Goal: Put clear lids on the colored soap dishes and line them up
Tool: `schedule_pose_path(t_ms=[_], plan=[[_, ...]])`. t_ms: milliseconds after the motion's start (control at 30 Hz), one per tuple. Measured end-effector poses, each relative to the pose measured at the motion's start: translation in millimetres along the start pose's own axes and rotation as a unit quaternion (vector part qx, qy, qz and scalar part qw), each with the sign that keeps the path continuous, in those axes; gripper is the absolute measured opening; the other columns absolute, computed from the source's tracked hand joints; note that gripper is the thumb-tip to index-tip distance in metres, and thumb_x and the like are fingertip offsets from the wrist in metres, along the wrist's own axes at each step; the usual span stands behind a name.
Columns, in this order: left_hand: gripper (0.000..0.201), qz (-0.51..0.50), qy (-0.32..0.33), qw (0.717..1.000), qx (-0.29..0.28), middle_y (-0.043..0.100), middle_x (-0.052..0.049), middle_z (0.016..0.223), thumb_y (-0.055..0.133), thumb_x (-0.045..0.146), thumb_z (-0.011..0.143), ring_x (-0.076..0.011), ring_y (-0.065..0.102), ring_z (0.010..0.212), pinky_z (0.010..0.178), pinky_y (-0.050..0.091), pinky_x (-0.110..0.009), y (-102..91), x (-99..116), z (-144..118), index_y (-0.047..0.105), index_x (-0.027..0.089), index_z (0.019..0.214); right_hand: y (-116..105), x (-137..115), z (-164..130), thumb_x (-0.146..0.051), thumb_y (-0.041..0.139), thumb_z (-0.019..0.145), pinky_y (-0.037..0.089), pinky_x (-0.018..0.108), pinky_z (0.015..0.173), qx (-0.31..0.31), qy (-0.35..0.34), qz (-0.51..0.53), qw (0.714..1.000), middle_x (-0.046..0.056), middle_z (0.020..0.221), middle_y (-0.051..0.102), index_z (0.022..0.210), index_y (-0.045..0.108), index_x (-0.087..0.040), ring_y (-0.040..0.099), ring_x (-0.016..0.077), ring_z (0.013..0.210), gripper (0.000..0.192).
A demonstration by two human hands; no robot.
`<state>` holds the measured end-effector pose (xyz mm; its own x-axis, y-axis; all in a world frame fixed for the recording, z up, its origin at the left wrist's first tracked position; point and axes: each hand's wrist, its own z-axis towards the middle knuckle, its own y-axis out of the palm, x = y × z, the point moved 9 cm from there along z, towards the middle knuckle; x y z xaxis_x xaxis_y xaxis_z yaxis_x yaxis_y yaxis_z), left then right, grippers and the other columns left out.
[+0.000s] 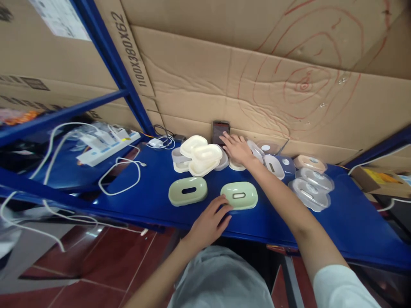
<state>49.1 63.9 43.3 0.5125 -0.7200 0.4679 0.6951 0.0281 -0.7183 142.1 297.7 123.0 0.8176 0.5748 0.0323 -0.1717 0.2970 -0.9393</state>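
Looking down at the blue metal desk, I take the pale green oval plastic lid with a slot in its middle as my landmark. My left hand rests at the desk's near edge, its fingertips touching the near left rim of that lid; its grip is loose and half curled, closed on nothing. Left of the landmark lies a second pale green oval lid, well apart from the hand. Beyond the landmark, my right hand lies flat with the fingers spread, its grip open, on a cluster of clear and white oval pieces; its fingertips reach the dark phone propped against the brown cardboard wall. Just left of that hand, behind the landmark, sits a stack of cream oval plastic trays. Right of the landmark are clear plastic oval covers and a beige oval piece. Far to the left of the landmark a white power strip lies with white cables looping near it.
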Motion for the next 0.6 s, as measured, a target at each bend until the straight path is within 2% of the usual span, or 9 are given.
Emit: schedule_pose_path(t_ms=[133, 267, 367, 467, 600], plan=[[0.025, -0.003, 0.004, 1.000, 0.002, 0.066, -0.013, 0.132, 0.057, 0.019, 0.106, -0.0287, 0.060, 0.141, 0.118, 0.056, -0.047, -2.9, 2, 2, 0.062, 0.021, 0.131, 7, 7, 13, -0.032, 0.040, 0.110, 0.042, 0.062, 0.113, 0.001, 0.017, -0.006, 1.000, 0.020, 0.169, 0.043, 0.155, 0.053, -0.010, 0.052, 0.0409, 0.142, 0.052], [0.026, -0.003, 0.008, 1.000, 0.005, 0.066, -0.013, 0.132, 0.058, 0.018, 0.106, -0.0287, 0.060, 0.140, 0.119, 0.055, -0.047, -4.2, 3, 2, 0.063, 0.020, 0.130, -5, -2, -9, -0.035, 0.037, 0.112, 0.042, 0.059, 0.115, 0.011, 0.019, 0.005, 1.000, 0.014, 0.171, 0.043, 0.159, 0.050, -0.015, 0.050, 0.0373, 0.145, 0.052], [0.027, 0.002, 0.008, 1.000, 0.009, 0.066, -0.014, 0.132, 0.059, 0.019, 0.106, -0.0292, 0.060, 0.140, 0.118, 0.056, -0.047, -3.3, 2, 1, 0.062, 0.019, 0.133, -24, -24, -57, -0.039, 0.036, 0.114, 0.041, 0.054, 0.119, 0.028, -0.008, 0.075, 0.997, 0.009, 0.167, 0.050, 0.154, 0.056, -0.020, 0.050, 0.0320, 0.147, 0.049], [0.027, 0.014, 0.005, 1.000, 0.018, 0.066, -0.015, 0.132, 0.060, 0.022, 0.106, -0.0297, 0.061, 0.138, 0.116, 0.057, -0.048, -2.1, -1, -1, 0.061, 0.019, 0.133, -33, -45, -128, -0.039, 0.038, 0.115, 0.044, 0.050, 0.119, 0.015, -0.030, 0.149, 0.988, 0.006, 0.161, 0.058, 0.147, 0.063, -0.027, 0.053, 0.0268, 0.147, 0.042], [0.021, 0.035, -0.009, 0.999, 0.023, 0.063, -0.016, 0.140, 0.061, 0.023, 0.106, -0.0312, 0.061, 0.139, 0.116, 0.057, -0.050, 0.3, -4, -2, 0.064, 0.020, 0.127, -19, -53, -216, -0.046, 0.054, 0.110, 0.041, 0.059, 0.122, -0.012, 0.025, 0.136, 0.990, 0.008, 0.167, 0.050, 0.153, 0.058, -0.032, 0.047, 0.0323, 0.154, 0.046]])
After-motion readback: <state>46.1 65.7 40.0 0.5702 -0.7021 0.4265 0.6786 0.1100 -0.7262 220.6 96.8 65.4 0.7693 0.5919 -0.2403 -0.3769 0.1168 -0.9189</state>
